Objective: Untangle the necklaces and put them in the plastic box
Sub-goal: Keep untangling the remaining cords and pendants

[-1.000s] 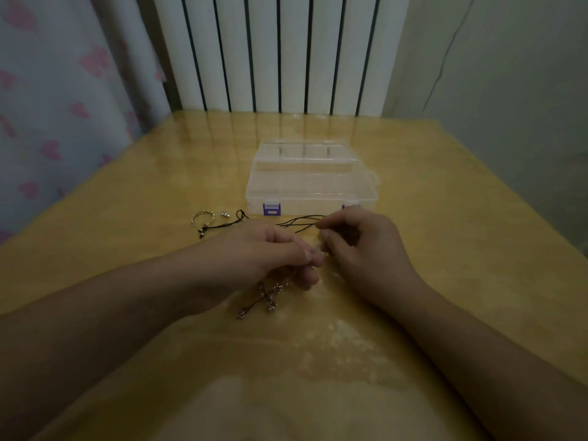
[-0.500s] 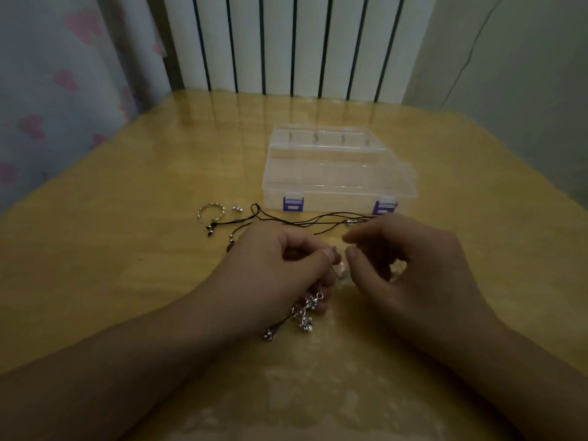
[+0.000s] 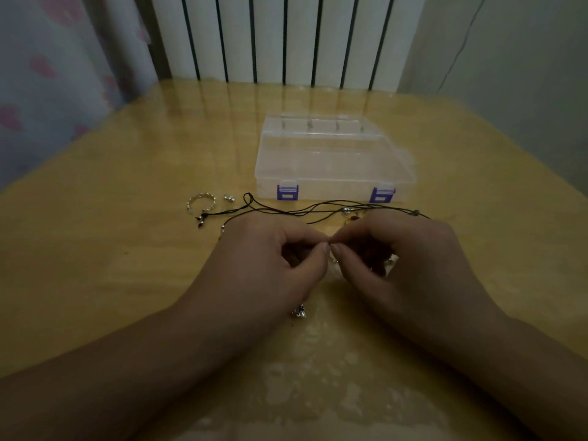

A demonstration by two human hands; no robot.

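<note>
Necklace cords: both your hands pinching.
Your left hand (image 3: 270, 259) and right hand (image 3: 394, 259) meet fingertip to fingertip, what they pinch too small to tell; black cords (image 3: 318, 209) beyond them, plastic box (image 3: 334, 160) farther.

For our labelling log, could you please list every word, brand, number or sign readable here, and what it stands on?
No readable text anywhere in this view.
Clear plastic box: no print visible on the lid or walls.
Two purple latches on its front: each bears a pale rectangle, too small and blurred to tell whether it holds any letters.
Black cord necklaces, silver ring and glossy wooden table: no markings.
</note>
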